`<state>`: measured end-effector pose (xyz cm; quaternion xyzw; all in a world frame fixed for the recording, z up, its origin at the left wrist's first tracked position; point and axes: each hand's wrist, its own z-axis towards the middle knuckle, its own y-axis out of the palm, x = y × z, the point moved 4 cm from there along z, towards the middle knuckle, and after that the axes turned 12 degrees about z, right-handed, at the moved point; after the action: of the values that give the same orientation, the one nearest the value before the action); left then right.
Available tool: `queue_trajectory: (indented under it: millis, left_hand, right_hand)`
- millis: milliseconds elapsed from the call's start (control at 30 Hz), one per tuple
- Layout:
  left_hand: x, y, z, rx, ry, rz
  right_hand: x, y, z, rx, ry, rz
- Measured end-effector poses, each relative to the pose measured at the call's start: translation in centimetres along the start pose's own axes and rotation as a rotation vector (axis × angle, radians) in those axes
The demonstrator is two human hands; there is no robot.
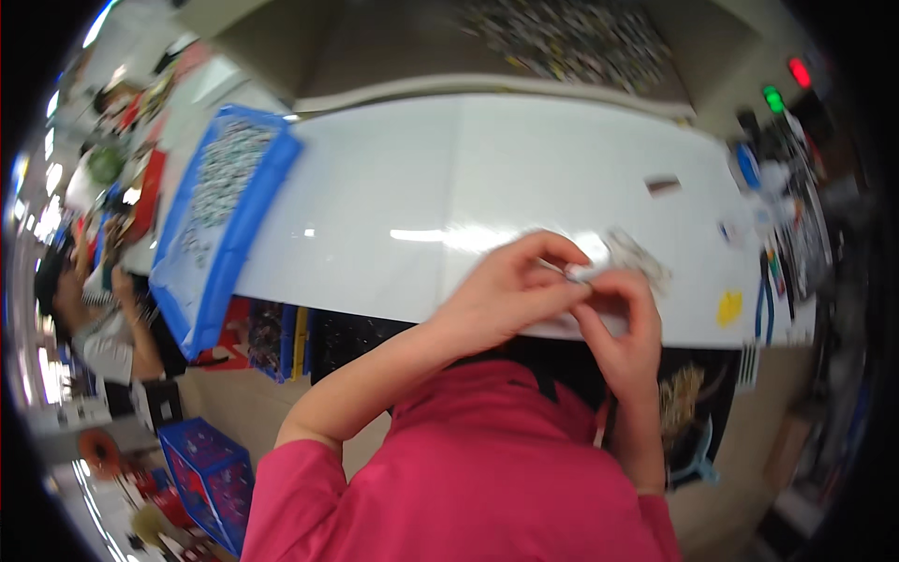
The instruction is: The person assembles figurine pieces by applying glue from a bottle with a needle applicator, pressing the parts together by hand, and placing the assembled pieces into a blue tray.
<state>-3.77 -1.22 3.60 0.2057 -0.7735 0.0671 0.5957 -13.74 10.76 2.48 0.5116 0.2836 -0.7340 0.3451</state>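
My two bare hands meet over the near edge of a white surface (375, 169), a little right of centre. My left hand (524, 292) has its fingers bent inward, thumb and forefinger pinching a small white piece (579, 273). My right hand (626, 318) curls in from the other side, its fingertips on the same piece, which is raised between the two; its exact shape is too small and blurred to tell. Just beyond my right hand lies a pale, blurred bundle (639, 258). Farther off on the right are a brown strip (662, 185), a yellow piece (729, 307) and a blue-handled tool (765, 298). At the left end, a long blue tray (267, 183) holds many tiny pale pieces (225, 173). Past the far edge, more small pieces (571, 42) lie heaped. Away to my left sits another person (108, 347).
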Motion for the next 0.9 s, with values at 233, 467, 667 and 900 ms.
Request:
queue_trajectory:
  millis: [233, 467, 667, 900]
  left_hand:
    - [-1.5, 0.8, 0.1, 0.025, 0.071, -0.050]
    - [-1.5, 1.2, -0.2, 0.047, 0.028, -0.005]
    - [-1.7, 1.1, 0.0, 0.057, 0.027, 0.014]
    - [-1.6, 1.3, 0.1, 0.089, 0.059, 0.026]
  right_hand:
    - [0.2, -0.9, 0.7, -0.070, -0.119, -0.063]
    - [0.0, -1.4, 0.5, -0.055, -0.117, -0.051]
    - [0.2, -1.4, 0.4, -0.047, -0.108, -0.034]
    - [0.2, -1.2, 0.3, -0.026, -0.078, 0.035]
